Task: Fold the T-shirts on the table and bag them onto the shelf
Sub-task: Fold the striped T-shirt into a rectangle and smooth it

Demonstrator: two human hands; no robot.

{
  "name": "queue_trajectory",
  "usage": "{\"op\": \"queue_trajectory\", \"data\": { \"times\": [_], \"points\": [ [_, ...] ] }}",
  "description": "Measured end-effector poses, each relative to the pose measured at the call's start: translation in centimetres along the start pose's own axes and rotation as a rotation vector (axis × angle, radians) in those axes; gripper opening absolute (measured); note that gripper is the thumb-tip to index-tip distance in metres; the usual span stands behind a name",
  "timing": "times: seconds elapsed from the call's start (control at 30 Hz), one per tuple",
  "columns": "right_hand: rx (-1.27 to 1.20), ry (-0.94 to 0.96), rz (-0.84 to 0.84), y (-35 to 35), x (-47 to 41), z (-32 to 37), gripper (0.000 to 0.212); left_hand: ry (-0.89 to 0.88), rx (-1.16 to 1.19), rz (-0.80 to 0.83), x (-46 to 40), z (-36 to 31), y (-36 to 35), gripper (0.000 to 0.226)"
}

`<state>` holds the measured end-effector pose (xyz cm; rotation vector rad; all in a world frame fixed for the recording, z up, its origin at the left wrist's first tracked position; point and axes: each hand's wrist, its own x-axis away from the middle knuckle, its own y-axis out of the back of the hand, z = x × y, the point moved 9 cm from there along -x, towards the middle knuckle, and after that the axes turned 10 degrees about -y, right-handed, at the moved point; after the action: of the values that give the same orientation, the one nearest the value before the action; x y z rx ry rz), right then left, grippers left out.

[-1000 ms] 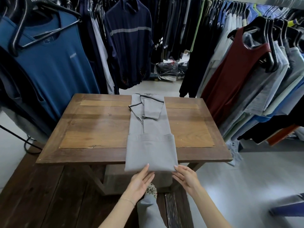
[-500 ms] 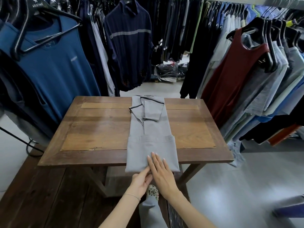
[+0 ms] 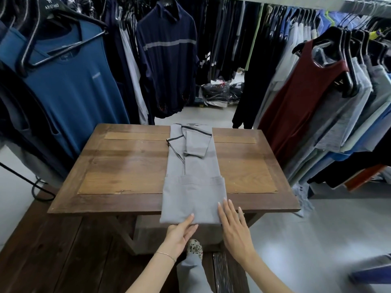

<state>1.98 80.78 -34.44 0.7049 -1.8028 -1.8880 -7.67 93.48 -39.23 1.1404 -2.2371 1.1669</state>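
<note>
**A:** Where is the shirt, and what shape is it in?

**B:** A grey T-shirt (image 3: 193, 178) lies as a long narrow strip down the middle of a square wooden table (image 3: 127, 166), collar at the far edge. Both sleeves are folded inward near the collar. The hem end has been doubled up once, and that doubled end hangs just over the near edge of the table.

**A:** And the hands?

**B:** The left hand (image 3: 179, 233) holds the near fold from below, thumb on top of the cloth — a light pinch at the fold's middle. The right hand (image 3: 233, 225) lies flat and spread, fingers straight, pressing the fold's right corner; it holds nothing.

**A:** How should this fold be done well?

**B:** My judgement: flatten the crease from the middle outward so no air stays inside, keep the side edges lined up with the strip beneath, then carry the doubled end up towards the collar with both hands at its corners — evenly, so it does not skew. The overhang could let the cloth slide off, so nudging it further onto the table first seems wise.

**A:** What surrounds the table?

**B:** Racks of hanging clothes: a blue T-shirt (image 3: 69, 85) to the left, a navy sweater (image 3: 167, 60) behind, a maroon tank top (image 3: 300, 98) to the right. No bag or shelf for the task is identifiable.
</note>
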Motion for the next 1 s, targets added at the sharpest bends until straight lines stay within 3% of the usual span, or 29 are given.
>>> {"op": "queue_trajectory", "data": {
  "times": [0.17,0.33,0.47,0.57,0.63,0.7,0.8,0.87,0.93,1.0],
  "points": [
    [-0.002,0.077,0.001,0.5,-1.1,4.3,0.101,-0.014,-0.022,0.022,0.5,-0.4,-0.3,0.024],
    [-0.031,0.094,0.084,-0.1,-3.1,5.6,0.107,-0.010,-0.024,0.022,0.6,-1.4,0.5,0.022],
    [-0.017,0.097,0.094,0.0,-3.2,5.3,0.101,-0.031,0.028,-0.026,0.5,-2.9,3.3,0.014],
    [0.004,0.081,0.103,-0.2,-3.2,5.2,0.093,-0.102,-0.017,-0.158,1.0,-4.6,6.6,0.021],
    [-0.002,0.062,0.084,0.1,-3.3,5.1,0.092,-0.336,-0.229,-0.321,1.8,-7.3,9.3,0.027],
    [-0.010,0.060,0.074,0.1,-3.3,5.2,0.091,-0.721,-0.658,-0.423,3.7,-11.2,9.7,0.028],
    [-0.002,0.056,0.101,0.0,-3.2,5.2,0.090,-1.161,-1.211,-0.073,5.5,-12.2,3.6,0.020],
    [-0.020,0.059,0.094,0.0,-3.3,5.1,0.090,-1.328,-1.571,0.194,5.1,-9.6,-0.6,0.039],
    [-0.048,0.054,0.112,0.1,-3.4,5.0,0.088,-1.370,-1.897,0.433,4.1,-6.0,-3.7,0.072],
    [-0.069,0.047,0.120,0.7,-3.5,4.9,0.083,-1.256,-2.100,0.527,2.4,-3.8,-4.9,0.112]
  ]
}}
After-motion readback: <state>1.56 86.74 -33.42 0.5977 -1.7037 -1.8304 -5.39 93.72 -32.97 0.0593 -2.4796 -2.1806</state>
